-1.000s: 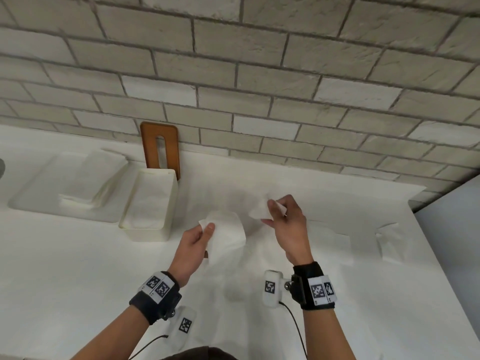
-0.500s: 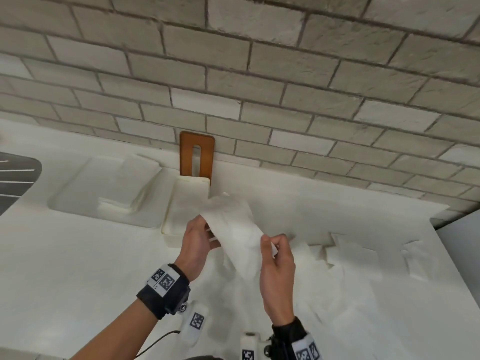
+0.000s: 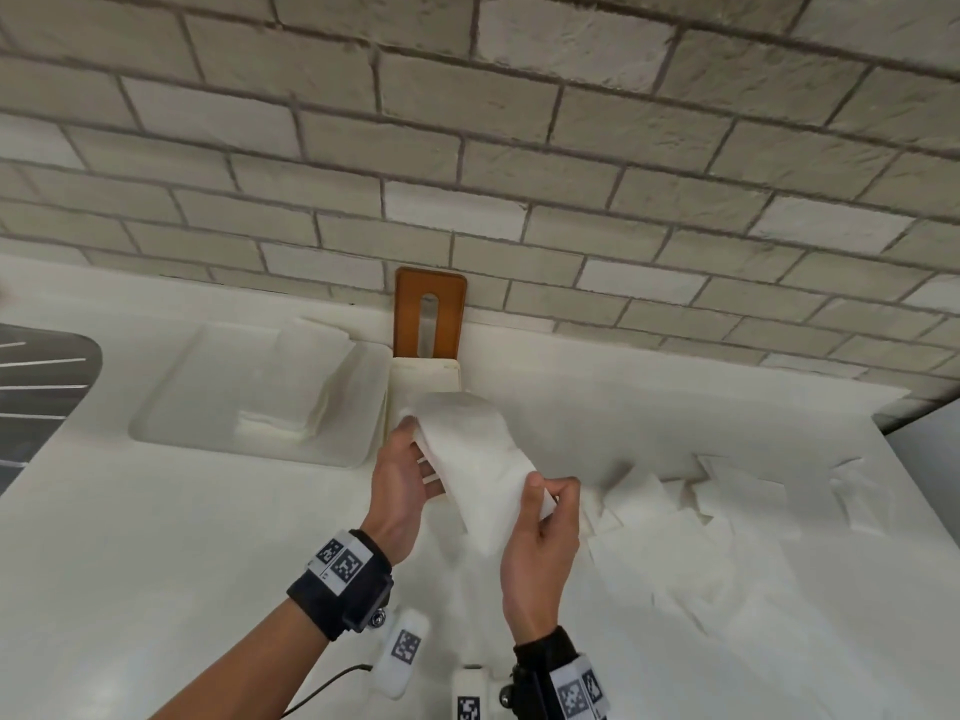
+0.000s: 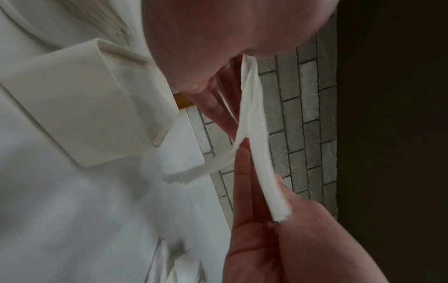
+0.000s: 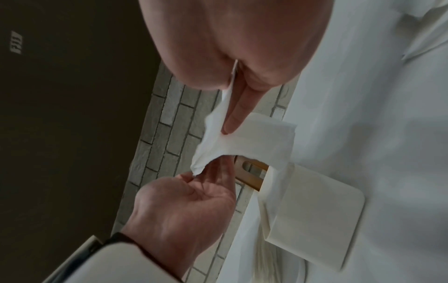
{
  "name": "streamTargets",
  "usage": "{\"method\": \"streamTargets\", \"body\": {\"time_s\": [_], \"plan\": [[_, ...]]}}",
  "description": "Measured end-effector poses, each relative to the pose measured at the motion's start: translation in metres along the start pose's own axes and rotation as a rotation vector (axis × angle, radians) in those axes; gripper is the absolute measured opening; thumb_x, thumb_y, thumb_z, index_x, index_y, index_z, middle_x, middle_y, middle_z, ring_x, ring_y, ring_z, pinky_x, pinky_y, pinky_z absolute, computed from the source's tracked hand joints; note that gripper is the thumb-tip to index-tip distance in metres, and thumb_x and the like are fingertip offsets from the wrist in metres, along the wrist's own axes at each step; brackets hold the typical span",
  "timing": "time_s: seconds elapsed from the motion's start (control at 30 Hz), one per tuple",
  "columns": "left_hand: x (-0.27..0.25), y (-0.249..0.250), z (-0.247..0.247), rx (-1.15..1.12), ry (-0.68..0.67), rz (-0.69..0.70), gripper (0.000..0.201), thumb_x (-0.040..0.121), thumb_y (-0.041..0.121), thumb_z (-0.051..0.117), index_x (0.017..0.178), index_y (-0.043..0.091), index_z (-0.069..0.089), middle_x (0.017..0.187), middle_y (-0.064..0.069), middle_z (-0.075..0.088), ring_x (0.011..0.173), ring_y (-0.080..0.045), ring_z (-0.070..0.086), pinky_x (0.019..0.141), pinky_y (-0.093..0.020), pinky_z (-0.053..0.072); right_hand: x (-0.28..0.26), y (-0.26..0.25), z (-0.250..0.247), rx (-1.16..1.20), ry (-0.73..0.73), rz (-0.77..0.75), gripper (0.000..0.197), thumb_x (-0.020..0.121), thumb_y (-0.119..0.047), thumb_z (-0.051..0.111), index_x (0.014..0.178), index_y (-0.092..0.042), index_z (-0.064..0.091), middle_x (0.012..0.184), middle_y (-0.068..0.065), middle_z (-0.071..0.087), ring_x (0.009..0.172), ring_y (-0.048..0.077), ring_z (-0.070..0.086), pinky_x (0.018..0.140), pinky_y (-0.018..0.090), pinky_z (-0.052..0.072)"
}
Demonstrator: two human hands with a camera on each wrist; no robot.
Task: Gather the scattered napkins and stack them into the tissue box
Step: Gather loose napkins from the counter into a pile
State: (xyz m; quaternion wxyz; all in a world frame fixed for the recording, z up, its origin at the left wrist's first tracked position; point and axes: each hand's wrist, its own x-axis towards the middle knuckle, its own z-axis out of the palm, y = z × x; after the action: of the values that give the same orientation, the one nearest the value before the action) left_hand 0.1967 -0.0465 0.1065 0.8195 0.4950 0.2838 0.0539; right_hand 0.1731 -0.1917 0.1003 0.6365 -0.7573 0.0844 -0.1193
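Observation:
A white napkin [image 3: 478, 459] is stretched between both hands just in front of the open cream tissue box [image 3: 423, 374]. My left hand [image 3: 415, 449] pinches its far end, thumb on top and fingers underneath. Its near corner is pinched by my right hand [image 3: 550, 491]. In the left wrist view the napkin [image 4: 257, 153] runs as a folded strip beside the box [image 4: 84, 114]. The right wrist view shows the napkin [image 5: 257, 137] above the box [image 5: 312, 220]. More napkins [image 3: 675, 517] lie scattered on the white counter to the right.
The brown slotted lid [image 3: 430, 314] leans upright against the brick wall behind the box. A shallow white tray [image 3: 171, 407] left of the box holds a folded napkin stack [image 3: 306, 387]. A dark ribbed drainer [image 3: 41, 376] is at the far left. The counter ends at the right.
The hands have come together from mid-counter to just in front of the box. The napkin, first loose in the left hand, is now stretched between both.

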Motion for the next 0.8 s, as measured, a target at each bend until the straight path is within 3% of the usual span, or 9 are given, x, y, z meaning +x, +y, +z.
{"method": "streamTargets", "body": {"time_s": [0.17, 0.27, 0.37, 0.47, 0.53, 0.57, 0.67, 0.73, 0.8], "plan": [[0.006, 0.008, -0.008, -0.004, -0.021, -0.016, 0.061, 0.107, 0.068, 0.030, 0.135, 0.028, 0.066, 0.122, 0.002, 0.079, 0.115, -0.020, 0.074, 0.091, -0.043, 0.056, -0.004, -0.003, 0.007, -0.015, -0.020, -0.053, 0.028, 0.113, -0.028, 0.051, 0.090, -0.013, 0.046, 0.068, -0.016, 0.051, 0.057, 0.002, 0.042, 0.056, 0.019, 0.036], [0.012, 0.011, -0.006, 0.148, -0.051, 0.081, 0.041, 0.107, 0.054, 0.052, 0.127, 0.025, 0.072, 0.115, 0.004, 0.081, 0.110, -0.016, 0.076, 0.090, -0.039, 0.060, 0.000, 0.005, 0.010, -0.079, -0.083, -0.070, 0.026, 0.111, -0.032, 0.054, 0.091, -0.017, 0.048, 0.070, -0.016, 0.056, 0.059, 0.005, 0.049, 0.055, 0.019, 0.038], [0.024, 0.012, -0.010, 0.268, -0.051, 0.126, 0.030, 0.102, 0.043, 0.068, 0.122, 0.021, 0.073, 0.111, 0.006, 0.081, 0.110, -0.016, 0.076, 0.090, -0.034, 0.059, 0.014, 0.021, 0.015, -0.215, -0.191, -0.055, 0.014, 0.111, -0.036, 0.052, 0.102, -0.025, 0.052, 0.106, -0.021, 0.067, 0.097, 0.002, 0.065, 0.077, 0.011, 0.044], [0.040, 0.011, -0.019, 0.334, -0.076, 0.025, 0.067, 0.083, 0.072, 0.070, 0.128, 0.022, 0.065, 0.122, 0.004, 0.076, 0.118, -0.019, 0.070, 0.108, -0.047, 0.053, 0.030, 0.027, 0.023, -0.291, -0.311, 0.010, 0.006, 0.110, -0.023, 0.053, 0.114, -0.023, 0.049, 0.141, -0.012, 0.050, 0.132, 0.008, 0.052, 0.098, 0.007, 0.037], [0.044, 0.020, -0.020, 0.341, -0.128, -0.013, 0.072, 0.078, 0.073, 0.067, 0.128, 0.022, 0.062, 0.126, 0.002, 0.073, 0.120, -0.020, 0.067, 0.113, -0.049, 0.049, 0.034, 0.022, 0.029, -0.060, -0.346, 0.060, 0.027, 0.104, -0.018, 0.057, 0.126, -0.024, 0.041, 0.151, -0.015, 0.046, 0.141, 0.001, 0.045, 0.109, 0.017, 0.037], [0.045, 0.025, -0.019, 0.356, -0.152, -0.010, 0.061, 0.083, 0.067, 0.066, 0.125, 0.023, 0.063, 0.123, 0.002, 0.073, 0.119, -0.018, 0.068, 0.112, -0.045, 0.049, 0.036, 0.021, 0.032, 0.080, -0.349, 0.066, 0.038, 0.101, -0.017, 0.057, 0.132, -0.024, 0.036, 0.153, -0.013, 0.047, 0.143, 0.000, 0.045, 0.111, 0.021, 0.039], [0.049, 0.052, -0.011, 0.383, -0.238, 0.024, 0.025, 0.106, 0.041, 0.052, 0.109, 0.023, 0.068, 0.107, 0.004, 0.077, 0.108, -0.015, 0.071, 0.102, -0.037, 0.053, 0.039, 0.011, 0.042, 0.340, -0.446, 0.123, 0.047, 0.098, -0.012, 0.056, 0.131, -0.029, 0.028, 0.134, 0.008, 0.066, 0.121, 0.013, 0.065, 0.097, 0.029, 0.053], [0.057, 0.071, -0.008, 0.369, -0.182, 0.042, 0.023, 0.109, 0.036, 0.047, 0.106, 0.022, 0.065, 0.105, 0.001, 0.073, 0.102, -0.018, 0.069, 0.092, -0.038, 0.052, 0.041, 0.007, 0.050, 0.287, -0.476, 0.105, 0.047, 0.103, -0.004, 0.058, 0.128, -0.030, 0.028, 0.111, 0.006, 0.071, 0.098, 0.017, 0.068, 0.087, 0.029, 0.054], [0.075, 0.083, -0.010, 0.338, -0.102, 0.068, 0.032, 0.100, 0.043, 0.051, 0.113, 0.019, 0.067, 0.112, -0.006, 0.073, 0.109, -0.027, 0.068, 0.098, -0.044, 0.052, 0.042, 0.004, 0.059, 0.234, -0.474, 0.080, 0.046, 0.105, -0.003, 0.062, 0.130, -0.026, 0.031, 0.101, 0.001, 0.070, 0.089, 0.017, 0.069, 0.083, 0.027, 0.054]]}}
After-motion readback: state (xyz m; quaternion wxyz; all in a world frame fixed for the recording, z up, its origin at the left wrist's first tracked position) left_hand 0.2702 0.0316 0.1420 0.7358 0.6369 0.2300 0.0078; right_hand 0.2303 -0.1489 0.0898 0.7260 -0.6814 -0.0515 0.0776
